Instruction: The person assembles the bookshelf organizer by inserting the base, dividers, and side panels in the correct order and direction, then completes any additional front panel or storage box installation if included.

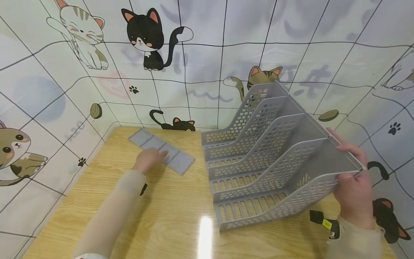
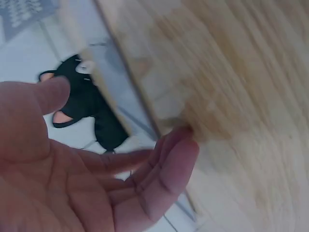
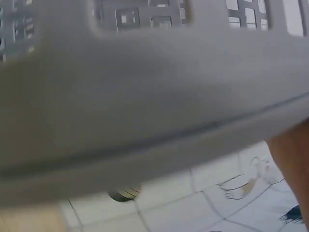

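A grey plastic file rack [image 1: 258,169] with several upright perforated dividers is tilted on the wooden table. My right hand [image 1: 355,187] grips its right rear corner, the thumb on the near side and fingers over the back edge. In the right wrist view the rack's grey wall [image 3: 145,96] fills most of the picture and hides the fingers. A flat grey strip panel [image 1: 182,162], divided into sections, lies at the table's far left. My left hand [image 1: 149,160] is over its near edge. In the left wrist view that hand [image 2: 96,179] has loosely bent fingers, with nothing between thumb and fingers.
The wooden table [image 1: 171,216] ends against walls covered with a cat-print tiled sheet [image 1: 207,61] at the back and sides. The rack stands close to the back wall. Black straps [image 1: 317,217] show at the right wrist.
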`<state>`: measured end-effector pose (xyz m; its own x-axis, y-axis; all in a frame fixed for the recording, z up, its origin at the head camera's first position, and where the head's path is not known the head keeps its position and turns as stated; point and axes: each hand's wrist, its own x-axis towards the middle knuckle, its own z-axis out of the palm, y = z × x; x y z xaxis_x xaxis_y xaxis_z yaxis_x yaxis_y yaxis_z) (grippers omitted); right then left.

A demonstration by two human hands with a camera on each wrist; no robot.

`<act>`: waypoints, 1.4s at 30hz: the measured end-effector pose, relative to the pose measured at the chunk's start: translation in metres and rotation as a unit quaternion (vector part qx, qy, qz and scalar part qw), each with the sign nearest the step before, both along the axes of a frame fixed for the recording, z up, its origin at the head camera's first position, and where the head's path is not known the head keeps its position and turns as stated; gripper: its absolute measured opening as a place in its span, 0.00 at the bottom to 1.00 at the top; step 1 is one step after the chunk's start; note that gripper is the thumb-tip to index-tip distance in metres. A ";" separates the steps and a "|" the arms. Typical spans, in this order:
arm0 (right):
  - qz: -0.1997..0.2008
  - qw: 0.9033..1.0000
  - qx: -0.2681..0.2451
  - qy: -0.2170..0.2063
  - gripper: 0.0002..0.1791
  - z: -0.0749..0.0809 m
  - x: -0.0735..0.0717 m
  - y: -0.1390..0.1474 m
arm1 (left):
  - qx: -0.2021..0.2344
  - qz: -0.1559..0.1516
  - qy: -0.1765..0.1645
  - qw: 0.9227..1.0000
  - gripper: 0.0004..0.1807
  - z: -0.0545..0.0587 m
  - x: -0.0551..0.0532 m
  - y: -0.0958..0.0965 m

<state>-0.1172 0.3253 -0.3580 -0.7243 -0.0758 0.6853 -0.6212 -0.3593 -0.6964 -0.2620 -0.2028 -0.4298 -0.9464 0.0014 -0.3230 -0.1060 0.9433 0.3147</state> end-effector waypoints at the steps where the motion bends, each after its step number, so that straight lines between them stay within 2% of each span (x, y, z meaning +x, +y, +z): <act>1: -0.024 0.999 0.021 0.009 0.28 -0.001 0.000 -0.001 | -0.004 0.010 0.001 1.000 0.37 -0.002 -0.002 -0.001; 5: -0.100 0.990 0.091 0.044 0.30 -0.004 0.001 -0.010 | -0.033 0.054 0.002 0.998 0.43 -0.011 -0.013 -0.004; 9: -0.148 0.977 0.139 0.066 0.31 -0.006 0.004 -0.024 | -0.059 0.104 -0.001 0.993 0.48 -0.020 -0.022 0.002; 12: -0.205 0.956 0.194 0.076 0.33 -0.003 0.008 -0.035 | -0.068 0.133 -0.005 0.989 0.53 -0.023 -0.025 0.010; 14: -0.234 0.944 0.217 0.085 0.34 0.000 0.010 -0.042 | -0.082 0.140 -0.006 0.987 0.56 -0.024 -0.026 0.016; 16: -0.261 0.929 0.243 0.098 0.35 0.002 0.013 -0.047 | -0.101 0.139 -0.004 0.985 0.57 -0.024 -0.026 0.021; 17: -0.264 0.925 0.251 0.104 0.35 0.003 0.014 -0.048 | -0.109 0.139 -0.002 0.984 0.58 -0.024 -0.025 0.022; 19: -0.251 0.927 0.253 0.114 0.35 0.005 0.015 -0.049 | -0.127 0.119 0.002 0.985 0.56 -0.023 -0.024 0.023; 24: -0.262 0.918 0.275 0.111 0.37 0.011 0.023 -0.041 | -0.115 0.063 0.009 0.991 0.42 -0.020 -0.018 0.018; 28: -0.326 0.892 0.291 0.117 0.42 0.018 0.030 -0.035 | -0.083 0.031 0.010 0.996 0.38 -0.019 -0.013 0.012; 29: -0.347 0.882 0.295 0.120 0.43 0.019 0.032 -0.035 | -0.074 0.025 0.011 0.997 0.39 -0.018 -0.011 0.010; 31: -0.376 0.872 0.286 0.127 0.45 0.022 0.035 -0.035 | -0.056 0.018 0.011 0.998 0.47 -0.017 -0.007 0.008; 32: -0.385 0.870 0.282 0.127 0.45 0.023 0.037 -0.035 | -0.045 0.017 0.009 0.999 0.51 -0.017 -0.005 0.008; 34: -0.391 0.872 0.269 0.121 0.45 0.025 0.040 -0.034 | -0.020 0.016 -0.004 1.000 0.57 -0.015 -0.002 0.009; 38: -0.387 0.877 0.268 0.094 0.43 0.028 0.048 -0.032 | 0.012 0.021 -0.039 0.999 0.62 -0.013 0.002 0.015; 40: -0.380 0.883 0.263 0.085 0.42 0.029 0.051 -0.032 | 0.012 0.023 -0.057 0.998 0.67 -0.013 0.004 0.019; 41: -0.373 0.888 0.255 0.082 0.41 0.030 0.053 -0.033 | 0.009 0.022 -0.063 0.998 0.71 -0.013 0.004 0.021; 42: -0.359 0.899 0.237 0.085 0.39 0.031 0.054 -0.034 | 0.005 0.021 -0.067 0.997 0.74 -0.013 0.005 0.023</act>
<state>-0.0635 0.2913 -0.3273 -0.5905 0.0574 0.8050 -0.6865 0.4886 -0.5385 -0.2570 -0.1803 -0.4424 -0.8936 -0.0342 -0.4475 -0.1879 0.9340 0.3038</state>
